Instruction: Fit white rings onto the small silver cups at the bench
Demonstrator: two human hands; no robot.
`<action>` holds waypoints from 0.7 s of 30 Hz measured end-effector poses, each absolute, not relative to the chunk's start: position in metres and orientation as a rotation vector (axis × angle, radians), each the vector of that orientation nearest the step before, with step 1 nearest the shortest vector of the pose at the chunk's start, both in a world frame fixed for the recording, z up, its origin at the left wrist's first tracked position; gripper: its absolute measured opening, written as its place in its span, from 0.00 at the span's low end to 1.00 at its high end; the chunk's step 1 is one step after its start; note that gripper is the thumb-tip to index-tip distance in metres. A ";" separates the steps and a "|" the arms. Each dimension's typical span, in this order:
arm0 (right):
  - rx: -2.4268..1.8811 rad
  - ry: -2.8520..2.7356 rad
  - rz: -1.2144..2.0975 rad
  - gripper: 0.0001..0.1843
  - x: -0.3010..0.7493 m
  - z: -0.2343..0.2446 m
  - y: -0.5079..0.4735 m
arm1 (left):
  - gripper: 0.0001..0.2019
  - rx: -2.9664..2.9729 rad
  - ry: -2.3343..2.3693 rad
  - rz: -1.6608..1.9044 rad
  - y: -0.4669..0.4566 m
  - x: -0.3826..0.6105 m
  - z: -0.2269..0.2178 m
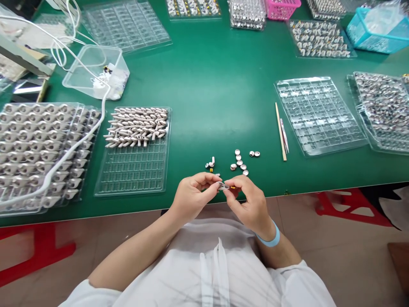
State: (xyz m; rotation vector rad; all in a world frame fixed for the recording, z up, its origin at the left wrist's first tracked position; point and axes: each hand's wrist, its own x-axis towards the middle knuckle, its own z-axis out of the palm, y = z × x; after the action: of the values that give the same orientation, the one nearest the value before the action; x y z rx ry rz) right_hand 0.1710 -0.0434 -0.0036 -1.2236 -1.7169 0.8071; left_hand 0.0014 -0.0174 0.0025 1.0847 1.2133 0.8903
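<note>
The left hand (192, 195) and right hand (251, 204) pinch small silvery pieces (221, 186) between nearly closed fingertips, over the near edge of the green desk (204, 98). Round caps (239, 163) lie just beyond; a wooden stick (280, 132) lies farther right.

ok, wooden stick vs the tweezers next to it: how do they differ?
Length: the wooden stick is longer, running past the tweezers at both ends.
Look: the stick is pale tan, the tweezers silvery with a dark stretch.
Shared: both lie on the green table, to the right of the right hand.
</note>
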 end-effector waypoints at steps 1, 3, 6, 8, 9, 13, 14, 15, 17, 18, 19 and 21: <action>-1.212 -1.729 0.797 0.11 0.171 -0.004 -0.044 | 0.06 1.095 1.214 0.892 -0.017 0.001 0.003; -1.198 -1.738 0.791 0.12 0.171 -0.005 -0.045 | 0.05 1.122 1.216 0.890 -0.017 0.001 0.005; -1.195 -1.724 0.817 0.12 0.172 -0.006 -0.047 | 0.04 1.153 1.210 0.877 -0.018 0.000 0.009; -1.225 -1.700 0.862 0.11 0.172 -0.006 -0.047 | 0.04 1.145 1.202 0.869 -0.018 -0.001 0.009; -1.249 -1.686 0.890 0.10 0.172 -0.006 -0.047 | 0.04 1.131 1.197 0.868 -0.018 -0.001 0.008; -1.313 -1.654 0.952 0.08 0.170 -0.006 -0.045 | 0.04 1.064 1.191 0.878 -0.018 0.001 0.003; -1.316 -1.649 0.952 0.08 0.170 -0.006 -0.044 | 0.04 1.048 1.191 0.883 -0.018 0.001 0.003; -1.318 -1.643 0.948 0.08 0.169 -0.006 -0.044 | 0.04 1.033 1.190 0.890 -0.018 0.002 0.002; -1.323 -1.621 0.940 0.07 0.168 -0.005 -0.043 | 0.04 1.004 1.179 0.897 -0.019 0.002 0.002; -1.327 -1.608 0.937 0.06 0.167 -0.005 -0.043 | 0.05 0.997 1.169 0.893 -0.020 0.002 0.003; -1.332 -1.596 0.934 0.05 0.167 -0.006 -0.043 | 0.05 0.997 1.159 0.887 -0.020 0.002 0.003; -1.347 -1.578 0.929 0.04 0.166 -0.006 -0.043 | 0.06 1.014 1.135 0.870 -0.020 0.002 0.004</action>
State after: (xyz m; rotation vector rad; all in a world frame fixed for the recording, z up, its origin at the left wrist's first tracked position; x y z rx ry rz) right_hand 0.1664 -0.0430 -0.0056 -1.3474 -1.5782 0.9290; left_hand 0.0016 -0.0202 0.0043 1.0139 1.1353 0.8701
